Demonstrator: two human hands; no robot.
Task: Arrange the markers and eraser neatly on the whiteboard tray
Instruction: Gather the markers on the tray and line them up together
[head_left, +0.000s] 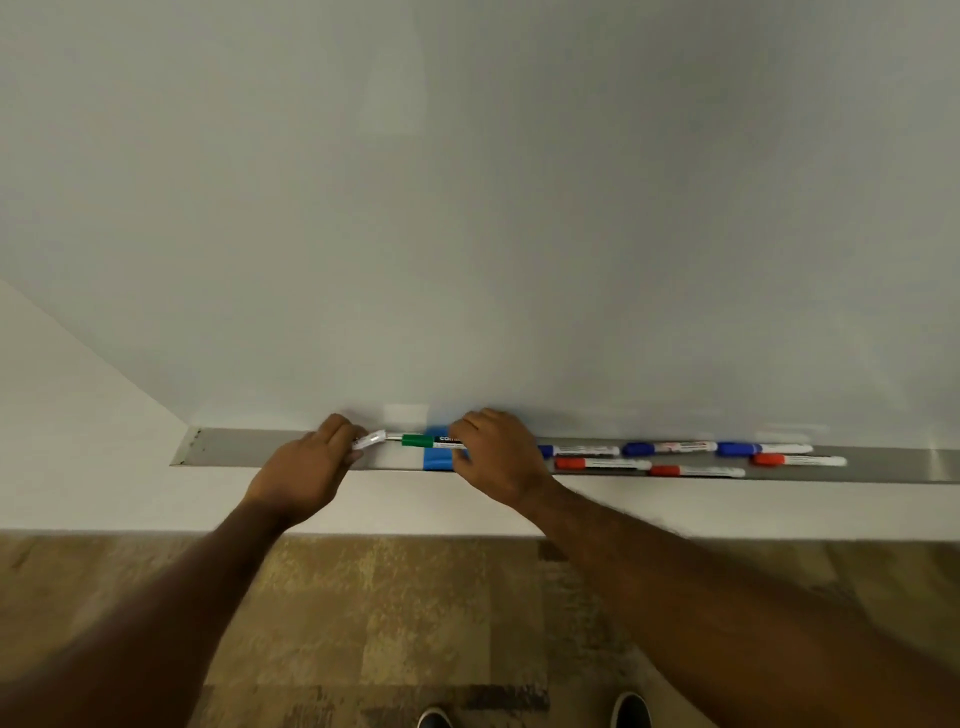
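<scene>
The green-capped marker (423, 441) lay lengthwise on the whiteboard tray (249, 448), over the blue eraser (438, 457), which sat flat on the tray between my hands. My left hand (306, 467) pinched another marker (370, 440) by its white barrel, just left of the green cap — fingers pressed together around it. My right hand (498, 454) curled over the far end of the green-capped marker and the eraser's right edge; whether it actually gripped either I could not tell. Right of that hand lay three blue-capped markers (670, 447) along the far side of the tray and three red-capped markers (602, 463) nearer me. The whiteboard (493, 208) rose behind, patterned carpet (415, 613) below.
</scene>
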